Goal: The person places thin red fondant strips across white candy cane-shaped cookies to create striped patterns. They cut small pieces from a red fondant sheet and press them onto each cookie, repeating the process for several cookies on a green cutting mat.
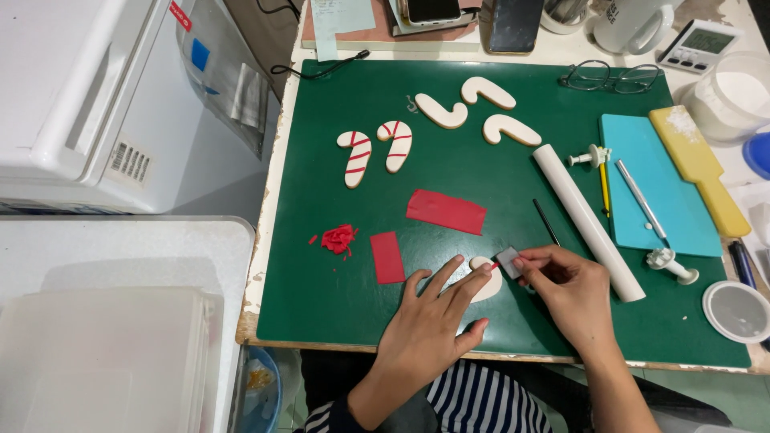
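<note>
My left hand (433,321) lies flat and spread on the green mat (321,265), its fingertips pressing down a white cane-shaped cookie (488,282) near the mat's front edge. My right hand (565,289) is pinched narrow round a small grey blade (508,261), whose corner meets the top of that cookie, where a bit of red shows.

Left of the cookie on the mat lie a small red rectangle (387,256) and a heap of red scraps (338,238); a larger red sheet (446,212) sits behind them. Toward the mat's far edge are two striped cane cookies (375,152) and three plain ones (477,108). A white rolling pin (588,220) runs slantwise just right of my right hand.

Off the mat's right side, a white tub (734,100) holds white powder, and a round shallow lid (736,311) near the front right corner looks bare inside. A white mug (634,24) stands beyond the mat; I cannot tell what is in it
</note>
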